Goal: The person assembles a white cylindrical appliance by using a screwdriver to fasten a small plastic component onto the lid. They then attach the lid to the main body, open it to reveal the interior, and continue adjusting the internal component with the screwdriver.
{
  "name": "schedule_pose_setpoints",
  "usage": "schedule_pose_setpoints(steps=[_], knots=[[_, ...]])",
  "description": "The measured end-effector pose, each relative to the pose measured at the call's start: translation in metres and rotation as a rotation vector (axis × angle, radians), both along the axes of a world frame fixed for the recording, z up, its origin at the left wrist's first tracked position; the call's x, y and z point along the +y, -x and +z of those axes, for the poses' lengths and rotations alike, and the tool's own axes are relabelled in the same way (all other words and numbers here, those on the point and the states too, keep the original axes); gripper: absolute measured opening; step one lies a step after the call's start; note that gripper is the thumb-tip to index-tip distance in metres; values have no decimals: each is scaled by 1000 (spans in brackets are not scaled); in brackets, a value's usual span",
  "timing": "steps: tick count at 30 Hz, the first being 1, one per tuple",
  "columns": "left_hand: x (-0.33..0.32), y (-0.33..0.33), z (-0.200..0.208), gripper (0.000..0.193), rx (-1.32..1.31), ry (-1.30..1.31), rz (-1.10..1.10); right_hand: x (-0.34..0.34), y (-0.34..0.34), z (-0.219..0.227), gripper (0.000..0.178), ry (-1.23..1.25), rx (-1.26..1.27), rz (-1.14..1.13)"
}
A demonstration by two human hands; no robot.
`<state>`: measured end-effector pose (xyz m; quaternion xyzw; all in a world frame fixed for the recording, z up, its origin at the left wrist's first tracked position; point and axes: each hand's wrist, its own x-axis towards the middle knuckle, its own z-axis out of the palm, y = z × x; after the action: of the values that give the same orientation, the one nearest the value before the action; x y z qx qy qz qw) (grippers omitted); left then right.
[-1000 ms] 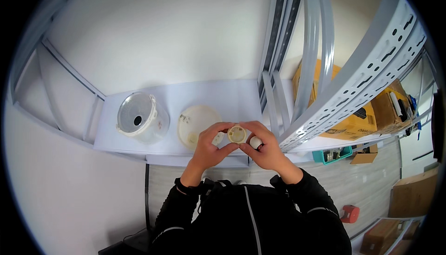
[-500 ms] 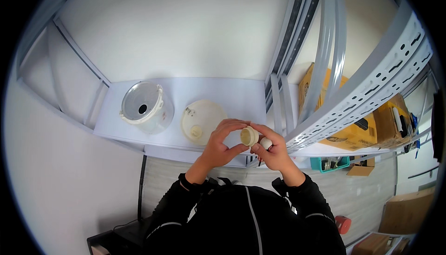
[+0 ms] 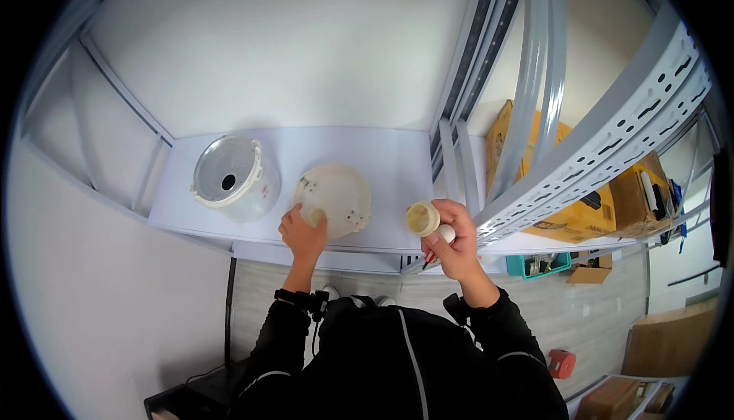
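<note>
On the white shelf lies a round translucent lid (image 3: 348, 190), with a small round cream cap (image 3: 317, 214) at its near left side. My left hand (image 3: 303, 236) is over that side of the lid, its thumb and fingers closed about the cap. My right hand (image 3: 456, 248) holds a small open cream jar (image 3: 421, 219), its mouth facing up and left, off the shelf's front edge. The same hand grips a white, round-ended tool (image 3: 444, 234) with a thin dark tip showing below the fingers; its exact kind is unclear.
A translucent bucket (image 3: 256, 194) with a dark round spot inside stands at the shelf's left. A perforated metal upright (image 3: 589, 144) rises close to my right hand. Beyond it are yellow cardboard boxes (image 3: 581, 213) and a teal basket (image 3: 541, 265).
My left hand has let go of the jar and moved left, down to the cap on the lid. My right hand keeps the jar and tool, shifted slightly right.
</note>
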<state>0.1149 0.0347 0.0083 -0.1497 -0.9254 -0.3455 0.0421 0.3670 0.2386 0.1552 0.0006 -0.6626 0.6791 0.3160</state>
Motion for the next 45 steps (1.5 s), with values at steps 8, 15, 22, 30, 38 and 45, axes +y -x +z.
schedule_pose_setpoints(steps=[8,15,22,30,38,45], knots=[[-10,16,-37,103,-289,-227,79,1,15,6,44,3,97,-4],[-21,37,-53,93,-410,-220,39,-6,36,5,34,50,161,71],[-15,41,-55,52,-892,-678,-30,-16,50,0,34,84,112,9],[-5,29,-36,40,-1004,-980,-56,-23,56,15,44,-26,116,-27],[2,4,56,64,-756,-1235,-324,-25,43,24,39,39,222,101],[3,-29,129,74,-416,-1189,-599,-32,27,48,46,-138,199,-34]])
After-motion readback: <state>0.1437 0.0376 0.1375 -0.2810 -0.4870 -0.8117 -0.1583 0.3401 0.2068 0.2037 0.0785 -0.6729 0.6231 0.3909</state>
